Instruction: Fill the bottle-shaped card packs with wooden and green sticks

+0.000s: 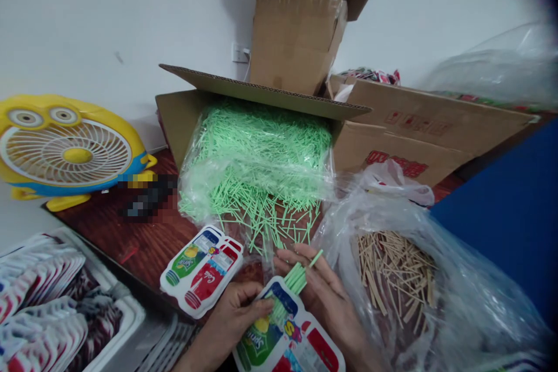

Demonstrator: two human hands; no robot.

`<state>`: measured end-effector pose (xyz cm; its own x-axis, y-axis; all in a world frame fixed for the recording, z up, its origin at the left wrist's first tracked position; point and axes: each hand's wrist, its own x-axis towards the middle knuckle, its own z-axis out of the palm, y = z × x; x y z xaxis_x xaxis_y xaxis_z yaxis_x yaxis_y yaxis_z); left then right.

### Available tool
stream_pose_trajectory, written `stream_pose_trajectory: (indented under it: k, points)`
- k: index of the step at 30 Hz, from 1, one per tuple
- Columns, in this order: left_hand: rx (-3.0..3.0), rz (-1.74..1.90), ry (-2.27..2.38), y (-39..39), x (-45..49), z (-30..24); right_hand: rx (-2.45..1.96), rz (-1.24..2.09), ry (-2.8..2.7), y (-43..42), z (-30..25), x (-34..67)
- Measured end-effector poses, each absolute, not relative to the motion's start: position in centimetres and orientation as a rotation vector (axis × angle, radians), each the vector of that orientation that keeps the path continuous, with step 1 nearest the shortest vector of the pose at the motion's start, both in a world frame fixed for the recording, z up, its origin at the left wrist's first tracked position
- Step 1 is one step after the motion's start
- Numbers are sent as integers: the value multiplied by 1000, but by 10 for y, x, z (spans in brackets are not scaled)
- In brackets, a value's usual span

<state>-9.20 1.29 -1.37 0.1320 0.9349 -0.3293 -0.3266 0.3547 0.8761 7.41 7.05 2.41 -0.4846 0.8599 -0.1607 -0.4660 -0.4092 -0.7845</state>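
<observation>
My left hand [238, 317] grips a flat package [290, 334] printed with a green Sprite bottle and a red bottle, thumb on its front. A bunch of thin green sticks [295, 276] pokes out of the package's top, and more show through its clear left part. My right hand [329, 296] is curled behind the package and around these sticks, with one stick jutting out between its fingers. Beside my left hand lies a stack of similar packages [203, 270] with green and red Cola bottle prints. Just beyond, loose green sticks [261, 209] spill from a plastic-lined cardboard box [174, 122].
To the right, a clear plastic bag [471, 279] holds brown sticks [394, 273]. A white crate [131, 314] of packages stands at lower left. A yellow fan [74, 151] and a blurred dark object [148, 197] are on the wooden table [100, 238]. More cardboard boxes [296, 40] stand behind.
</observation>
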Motion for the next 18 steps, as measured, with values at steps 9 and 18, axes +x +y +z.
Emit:
stream_pose_trajectory:
  k: [9, 18]
  points:
    - [654, 1061, 993, 22, -85, -9, -976, 1840, -1394, 79, 25, 81]
    - [628, 1146, 947, 28, -83, -9, -914, 1890, -1239, 87, 28, 79]
